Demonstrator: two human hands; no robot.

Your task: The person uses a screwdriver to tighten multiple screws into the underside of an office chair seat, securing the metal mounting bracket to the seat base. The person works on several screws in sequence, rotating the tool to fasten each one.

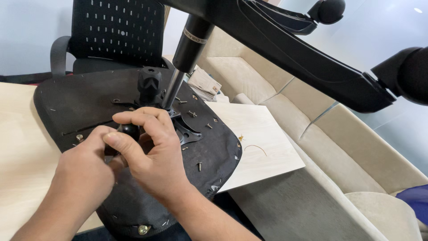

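Head view, so looking straight down at an upside-down office chair seat (pixel 80 107) lying on a light wood worktop (pixel 20 147), black fabric underside facing up. I'll use that seat as the reference for everything.

Nearest the camera, both hands sit over the middle of the seat. The left hand (pixel 82 172) is curled, thumb and fingers (pixel 104 134) pinched in toward a small black round knob (pixel 130 130). The right hand (pixel 154 154) arches over the same knob, fingers (pixel 145 117) clenched around it from above, so the knob sits between the two hands and is mostly hidden. Can't tell exactly which hand carries the grip.

At the seat's near edge there's a brass-coloured bolt head (pixel 143 230), and a loose screw (pixel 199 166) lies on the fabric right of the hands. A few more screws are scattered further up.

Just beyond the hands, a black metal mounting plate (pixel 187 131) is fixed at the seat's centre, with a bigger black star-shaped knob (pixel 149 85) standing up and the gas lift cylinder (pixel 189 44) rising from it toward the chair base (pixel 303 58) overhead.

Right of the seat is a pale wooden board (pixel 263 143), then a beige sofa (pixel 356 151). Behind the seat stands another black mesh-back chair (pixel 118 31).
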